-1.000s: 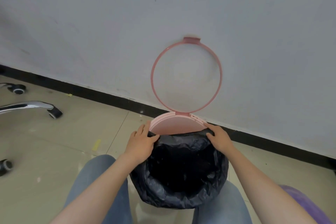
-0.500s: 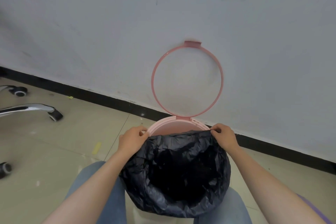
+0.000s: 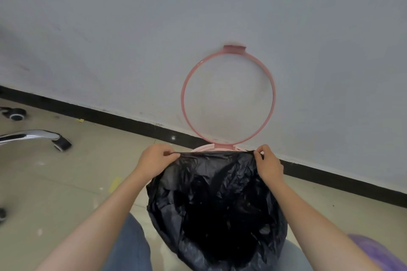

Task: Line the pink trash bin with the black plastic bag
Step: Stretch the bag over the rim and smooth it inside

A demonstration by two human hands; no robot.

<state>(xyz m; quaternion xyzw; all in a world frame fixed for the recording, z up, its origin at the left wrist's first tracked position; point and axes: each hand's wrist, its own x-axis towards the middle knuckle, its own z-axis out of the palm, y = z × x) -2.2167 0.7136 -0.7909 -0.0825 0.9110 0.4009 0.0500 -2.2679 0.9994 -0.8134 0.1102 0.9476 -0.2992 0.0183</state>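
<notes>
The wall (image 3: 110, 28) fills the upper view, and the pink ring (image 3: 273, 99) leans open against it, hinged at the bin's far side, presumably swung up so the bin's mouth is free for lining. Below lies the tiled floor (image 3: 55, 182), with a chair base (image 3: 33, 135) off to the left.

The bag (image 3: 220, 204) is the biggest thing near the person: it hangs open and crumpled over the bin (image 3: 201, 149), hiding all but a pale sliver of rim at the far side. The near and side edges look already draped outside the bin; the far edge is pulled taut in a straight line between the hands, apparently to stretch it over the last exposed rim.

The left hand (image 3: 154, 160) is closed in a pinch on the bag's far-left edge. The right hand (image 3: 268, 165) is likewise pinched shut on the far-right edge. Holding at two well-apart points keeps the mouth wide. The next move likely calls for carrying that edge back and down over the rim, near the hinge, without tearing the thin film.
</notes>
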